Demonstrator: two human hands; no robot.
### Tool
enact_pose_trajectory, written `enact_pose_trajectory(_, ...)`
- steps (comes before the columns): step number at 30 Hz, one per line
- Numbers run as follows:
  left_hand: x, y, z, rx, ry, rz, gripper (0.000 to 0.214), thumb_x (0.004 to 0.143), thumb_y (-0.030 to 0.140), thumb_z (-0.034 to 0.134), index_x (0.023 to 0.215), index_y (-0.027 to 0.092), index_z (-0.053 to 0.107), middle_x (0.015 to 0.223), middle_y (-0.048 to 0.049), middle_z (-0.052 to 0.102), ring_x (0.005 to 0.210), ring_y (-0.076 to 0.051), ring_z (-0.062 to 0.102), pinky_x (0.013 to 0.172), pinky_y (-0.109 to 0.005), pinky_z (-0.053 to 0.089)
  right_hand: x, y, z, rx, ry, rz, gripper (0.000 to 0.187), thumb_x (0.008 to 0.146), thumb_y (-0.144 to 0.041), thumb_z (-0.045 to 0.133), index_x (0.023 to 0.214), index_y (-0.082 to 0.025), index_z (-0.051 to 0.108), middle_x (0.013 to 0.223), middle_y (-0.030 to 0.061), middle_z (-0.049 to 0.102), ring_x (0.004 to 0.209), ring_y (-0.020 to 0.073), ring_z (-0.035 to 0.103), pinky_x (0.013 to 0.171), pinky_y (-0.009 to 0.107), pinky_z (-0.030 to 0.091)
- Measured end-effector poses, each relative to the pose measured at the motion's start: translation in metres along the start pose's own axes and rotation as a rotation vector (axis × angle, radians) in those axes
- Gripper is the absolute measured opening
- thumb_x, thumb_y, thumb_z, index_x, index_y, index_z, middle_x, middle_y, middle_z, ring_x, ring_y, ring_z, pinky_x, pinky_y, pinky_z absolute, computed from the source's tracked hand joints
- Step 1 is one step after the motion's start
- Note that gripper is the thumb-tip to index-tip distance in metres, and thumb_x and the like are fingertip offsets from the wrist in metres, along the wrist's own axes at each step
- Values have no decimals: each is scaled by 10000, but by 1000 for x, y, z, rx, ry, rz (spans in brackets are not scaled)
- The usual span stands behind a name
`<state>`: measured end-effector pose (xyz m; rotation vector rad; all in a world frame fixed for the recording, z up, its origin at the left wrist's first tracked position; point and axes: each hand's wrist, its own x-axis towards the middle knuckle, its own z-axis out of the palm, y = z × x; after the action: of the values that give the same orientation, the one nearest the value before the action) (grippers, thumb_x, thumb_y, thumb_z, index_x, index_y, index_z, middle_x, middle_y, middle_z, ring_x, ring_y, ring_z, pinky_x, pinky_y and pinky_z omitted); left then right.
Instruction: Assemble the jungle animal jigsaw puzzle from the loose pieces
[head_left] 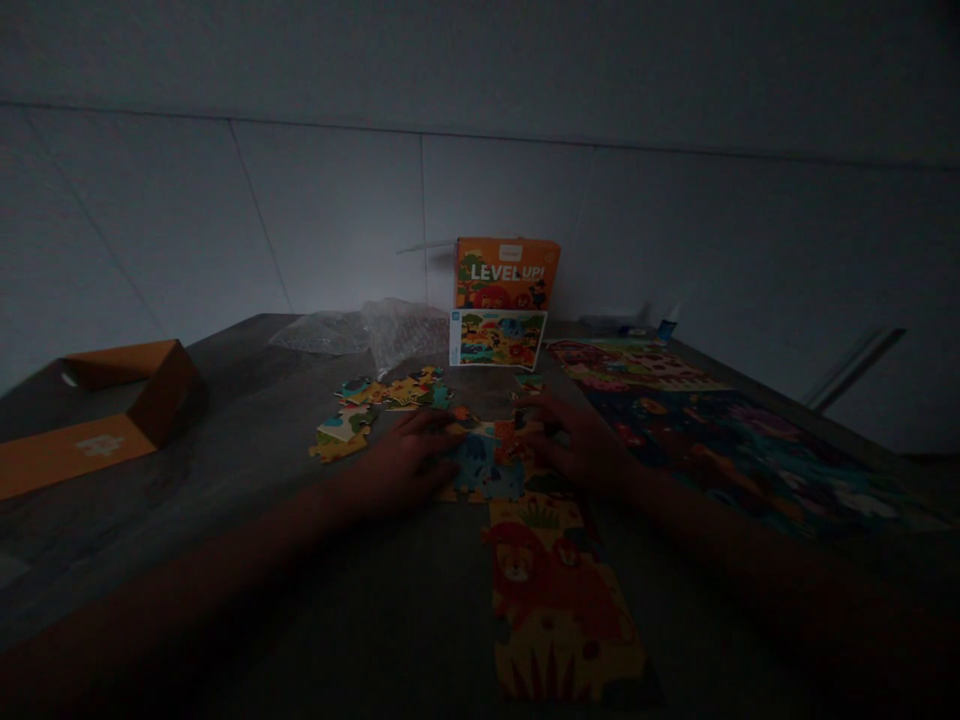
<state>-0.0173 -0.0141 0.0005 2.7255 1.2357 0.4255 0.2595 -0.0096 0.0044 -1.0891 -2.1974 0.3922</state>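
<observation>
The scene is dim. A partly joined jigsaw (559,590) with a red lion on yellow lies on the dark table (247,560) in front of me. My left hand (409,462) rests palm down on its upper left part, fingers stretched over a blue piece (480,465). My right hand (577,445) lies flat at the upper right of the same section, fingers pointing left toward an orange piece. Loose pieces (382,400) lie scattered just beyond my left hand.
An orange puzzle box (506,272) stands upright against the wall with a picture card (497,338) leaning before it. Crumpled clear plastic (375,330) lies to its left. An open orange box lid (97,410) sits far left. A finished large puzzle (720,440) covers the right side.
</observation>
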Motion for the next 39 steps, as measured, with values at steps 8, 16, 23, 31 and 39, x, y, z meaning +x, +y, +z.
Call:
enact_pose_trajectory(8,1,-5,4,5,25,-62,433,945,406,507,1324,214,590,1453,-140,456,1340,-320,428,1110,-498,372,6,17,-3,-148,245,213,348,841,-238,574,1173,-163,649,757,32,651,663,179,586,619,275,420)
enact_pose_trajectory(16,1,-4,1,37,20,-58,407,956,383,488,1309,216,602,1419,-136,486,1319,-299,444,1105,-480,380,7,20,-5,-171,270,247,358,822,-220,555,1152,-168,682,842,54,700,703,188,613,660,291,449)
enact_pose_trajectory(23,1,0,-3,43,37,36,349,959,336,483,1238,204,647,1349,-134,523,1255,-285,495,1075,-463,413,6,20,-5,-195,203,160,424,844,-224,584,1261,-195,652,920,67,728,743,208,643,719,335,512)
enact_pose_trajectory(31,0,3,-8,-39,5,100,295,947,266,503,1178,216,679,1310,-104,566,1207,-242,543,1032,-385,454,4,23,1,-118,139,51,500,876,-159,533,1363,-263,575,1202,74,687,973,255,671,838,396,542)
enact_pose_trajectory(39,0,5,-11,-78,74,55,252,956,277,480,1097,184,666,1104,-83,634,1009,-205,611,910,-331,501,3,14,-2,-143,162,-96,406,935,-174,451,1292,-234,634,1035,85,679,906,218,641,800,358,514)
